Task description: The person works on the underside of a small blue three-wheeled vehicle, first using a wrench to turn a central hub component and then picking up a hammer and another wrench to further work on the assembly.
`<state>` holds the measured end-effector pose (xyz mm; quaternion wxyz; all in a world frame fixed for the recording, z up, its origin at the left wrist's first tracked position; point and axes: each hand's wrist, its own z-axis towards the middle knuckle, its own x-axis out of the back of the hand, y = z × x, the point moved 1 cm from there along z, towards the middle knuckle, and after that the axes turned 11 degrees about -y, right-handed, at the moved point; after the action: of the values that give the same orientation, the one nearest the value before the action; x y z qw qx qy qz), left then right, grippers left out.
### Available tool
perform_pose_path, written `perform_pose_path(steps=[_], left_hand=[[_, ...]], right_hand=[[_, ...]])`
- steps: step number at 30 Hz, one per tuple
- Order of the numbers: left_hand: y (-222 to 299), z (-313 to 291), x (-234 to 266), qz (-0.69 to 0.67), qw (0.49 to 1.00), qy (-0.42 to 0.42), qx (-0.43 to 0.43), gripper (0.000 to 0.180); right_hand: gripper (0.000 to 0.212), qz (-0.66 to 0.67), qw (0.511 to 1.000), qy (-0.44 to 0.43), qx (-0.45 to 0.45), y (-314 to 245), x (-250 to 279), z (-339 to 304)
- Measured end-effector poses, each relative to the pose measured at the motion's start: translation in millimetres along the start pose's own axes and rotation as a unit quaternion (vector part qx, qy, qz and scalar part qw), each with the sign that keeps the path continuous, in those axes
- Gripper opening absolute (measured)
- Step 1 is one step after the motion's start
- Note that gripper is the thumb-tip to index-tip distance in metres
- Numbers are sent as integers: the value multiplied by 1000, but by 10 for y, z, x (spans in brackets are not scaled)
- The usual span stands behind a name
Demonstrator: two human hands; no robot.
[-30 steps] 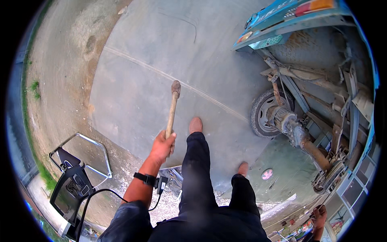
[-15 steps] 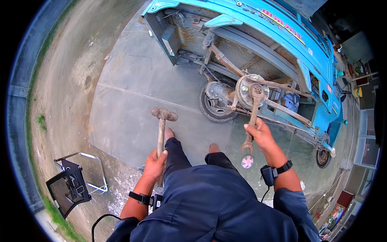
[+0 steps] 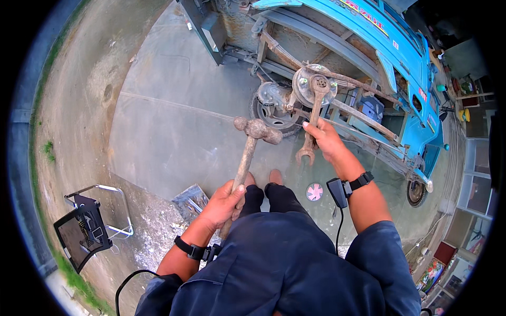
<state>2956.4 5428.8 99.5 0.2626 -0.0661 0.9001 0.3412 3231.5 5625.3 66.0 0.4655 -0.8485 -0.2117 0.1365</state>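
My left hand (image 3: pixel 225 204) is closed round the wooden handle of a hammer (image 3: pixel 257 130), whose rusty head is raised ahead of it. My right hand (image 3: pixel 328 141) grips a worn combination wrench (image 3: pixel 315 111) near its middle. The wrench's far ring end lies over the centre of a round wheel hub (image 3: pixel 302 87), while its open jaw points back toward me. Between the hammer head and the wrench there is a gap. The hub belongs to the axle of a blue vehicle (image 3: pixel 408 58) tipped on its side.
Behind the hub a tyre (image 3: pixel 258 111) sits on the axle's other end. A tray of metal tools (image 3: pixel 191 203) lies on the ground beside my left forearm. Farther left stands a folding chair (image 3: pixel 87 231). A round pink-and-white object (image 3: pixel 314 192) lies on the concrete floor (image 3: pixel 163 126).
The hammer has moved right and forward, closer to the wrench. My feet have come closer together, and the vehicle sits slightly higher and further left in view. The wrench stays at the hub.
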Motion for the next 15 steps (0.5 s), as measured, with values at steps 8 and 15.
perform_pose_path(steps=[8,15], left_hand=[[-387,-108,-307,267,959,95,-5,31],[-479,-124,-720,380,882,240,-143,39]], right_hand=[[24,12,1000,-11,0,-52,-28,29],[23,28,999,-20,21,163,8,169]])
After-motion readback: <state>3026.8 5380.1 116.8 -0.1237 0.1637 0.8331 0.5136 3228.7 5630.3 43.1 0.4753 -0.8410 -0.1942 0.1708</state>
